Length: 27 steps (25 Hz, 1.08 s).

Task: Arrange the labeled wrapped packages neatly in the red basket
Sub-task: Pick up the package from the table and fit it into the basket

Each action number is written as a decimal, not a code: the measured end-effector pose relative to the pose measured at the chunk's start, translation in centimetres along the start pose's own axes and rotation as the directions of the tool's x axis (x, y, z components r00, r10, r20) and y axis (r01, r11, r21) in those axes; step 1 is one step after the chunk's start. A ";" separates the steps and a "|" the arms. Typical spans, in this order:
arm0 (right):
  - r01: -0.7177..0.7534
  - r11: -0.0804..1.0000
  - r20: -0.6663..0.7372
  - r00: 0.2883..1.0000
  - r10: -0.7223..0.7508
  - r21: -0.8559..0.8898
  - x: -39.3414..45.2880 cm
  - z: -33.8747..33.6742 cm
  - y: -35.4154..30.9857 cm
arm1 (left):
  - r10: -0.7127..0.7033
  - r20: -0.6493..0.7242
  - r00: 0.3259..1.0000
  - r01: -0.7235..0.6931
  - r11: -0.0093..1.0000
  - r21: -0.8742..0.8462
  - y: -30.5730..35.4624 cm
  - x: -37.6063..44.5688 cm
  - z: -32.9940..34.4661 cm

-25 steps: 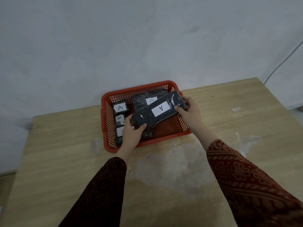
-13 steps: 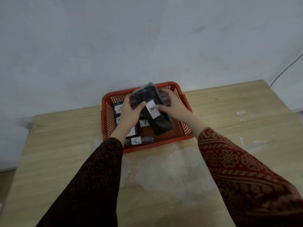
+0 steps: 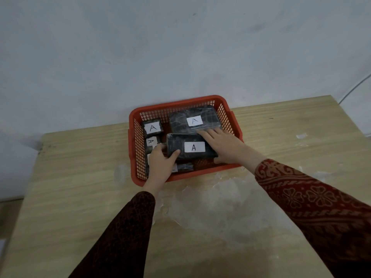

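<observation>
The red basket sits on the wooden table against the wall. Inside, a large dark wrapped package with a white "A" label lies flat at the back right. In front of it lies a second large package, also labelled "A". My left hand grips its left end, thumb on top. My right hand holds its right end, fingers spread over both large packages. Small labelled packages line the basket's left side, partly hidden by my left hand.
A sheet of crumpled clear plastic wrap lies on the table just in front of the basket. Small scraps of plastic lie at the right. A white cable runs down the wall at the far right.
The large package was held up and turned above the basket; it now lies flat in the basket in front of the other large one, both hands still on it.
</observation>
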State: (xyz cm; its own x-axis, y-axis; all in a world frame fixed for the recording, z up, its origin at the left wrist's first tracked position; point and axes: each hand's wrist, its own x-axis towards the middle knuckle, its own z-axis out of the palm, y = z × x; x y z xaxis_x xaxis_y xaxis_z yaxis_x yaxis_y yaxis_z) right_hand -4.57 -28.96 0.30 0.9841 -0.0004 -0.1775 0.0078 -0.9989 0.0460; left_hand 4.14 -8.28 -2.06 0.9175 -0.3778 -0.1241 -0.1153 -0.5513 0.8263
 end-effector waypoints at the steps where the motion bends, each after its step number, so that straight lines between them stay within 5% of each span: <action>1: 0.010 0.999 0.000 1.000 -0.010 -0.050 -0.3 -0.2 0.3 | 0.029 0.062 0.998 -0.034 0.996 0.085 0.0 0.1 0.1; 5: -0.002 0.990 0.002 1.000 0.002 -0.138 -0.9 -0.5 0.9 | 0.100 0.166 0.981 -0.156 0.913 0.376 0.2 0.4 0.8; 12: 0.013 0.999 0.109 0.994 -0.016 0.035 -0.1 0.4 1.0 | 0.111 0.176 0.978 -0.174 0.901 0.398 -0.4 1.1 0.5; 19: -0.005 0.988 0.085 0.996 0.018 -0.154 0.3 0.8 -0.7 | 0.164 0.150 0.975 -0.216 0.863 0.457 0.0 1.4 0.8; 24: -0.106 0.992 0.114 0.989 0.098 0.066 0.0 0.1 -1.0 | 0.349 0.240 0.906 -0.422 0.790 0.444 0.3 0.9 0.9; 27: -0.268 0.926 0.222 0.952 0.211 0.267 -0.6 -0.5 -1.6 | 0.347 0.320 0.882 -0.462 0.772 0.437 0.1 0.8 0.2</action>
State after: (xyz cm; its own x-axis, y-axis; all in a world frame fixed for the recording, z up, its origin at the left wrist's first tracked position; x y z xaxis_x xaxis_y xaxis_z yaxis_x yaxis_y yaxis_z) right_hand -5.10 -27.34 0.83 0.8991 -0.2215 -0.3776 -0.3034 -0.9371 -0.1727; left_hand 4.81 -8.77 -2.14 0.6475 -0.7621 0.0013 -0.6788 -0.5760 0.4554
